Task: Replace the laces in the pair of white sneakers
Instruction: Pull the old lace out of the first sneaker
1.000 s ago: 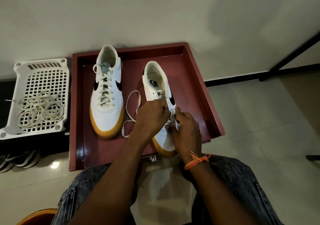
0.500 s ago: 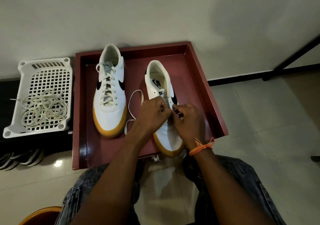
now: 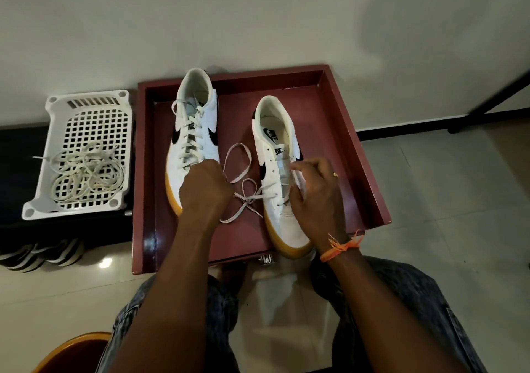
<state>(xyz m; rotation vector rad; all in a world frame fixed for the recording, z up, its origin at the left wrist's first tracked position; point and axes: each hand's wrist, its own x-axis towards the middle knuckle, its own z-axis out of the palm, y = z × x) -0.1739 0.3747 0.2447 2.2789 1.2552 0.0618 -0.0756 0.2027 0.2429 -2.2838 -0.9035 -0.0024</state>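
Two white sneakers with gum soles lie in a dark red tray [image 3: 370,172]. The left sneaker [image 3: 195,132] is laced up to the top. The right sneaker [image 3: 275,154] has a white lace [image 3: 243,195] through its lower eyelets only, with loops trailing left on the tray floor. My left hand [image 3: 205,186] is closed on the lace's left end, pulled out to the left of the shoe. My right hand [image 3: 315,189] rests on the right shoe's eyelet row and pinches the lace's other end.
A white plastic basket [image 3: 57,109] left of the tray holds a tangle of cream laces [image 3: 86,172]. Striped shoes [image 3: 43,255] lie below it. An orange rim [image 3: 71,349] shows bottom left. Black furniture legs [image 3: 487,97] cross at the right. My knees are just before the tray.
My left hand has pulled away to the left from the right shoe, drawing the lace out through the eyelets. My right hand has shifted up the eyelet row. The view moved slightly.
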